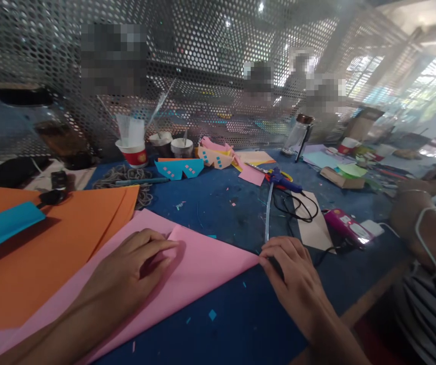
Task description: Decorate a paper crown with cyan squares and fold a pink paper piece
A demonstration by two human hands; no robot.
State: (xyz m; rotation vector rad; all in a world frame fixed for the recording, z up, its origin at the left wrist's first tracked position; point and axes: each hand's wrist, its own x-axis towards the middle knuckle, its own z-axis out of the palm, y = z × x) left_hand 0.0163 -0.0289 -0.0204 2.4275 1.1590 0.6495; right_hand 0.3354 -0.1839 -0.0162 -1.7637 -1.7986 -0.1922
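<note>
A large sheet of pink paper (206,268) is folded over, with its pointed corner toward the right. My left hand (130,268) lies on the sheet, its thumb and fingertips closed at the edge of the folded flap. At the pointed tip, my right hand (294,279) pinches the paper between thumb and fingers. Just beyond my right fingers is the lower end of a clear glue stick (268,213), which runs up to a blue glue gun (284,180). Orange paper (50,233) lies under the left part of the pink sheet.
Blue and peach paper masks (180,168) stand ahead, near paper cups (132,153) and tangled grey string (122,177). A magenta box-shaped device (349,228) and a black cable (305,215) lie at right. Another person's arm (411,213) rests on the right. Paper scraps dot the blue table (218,203).
</note>
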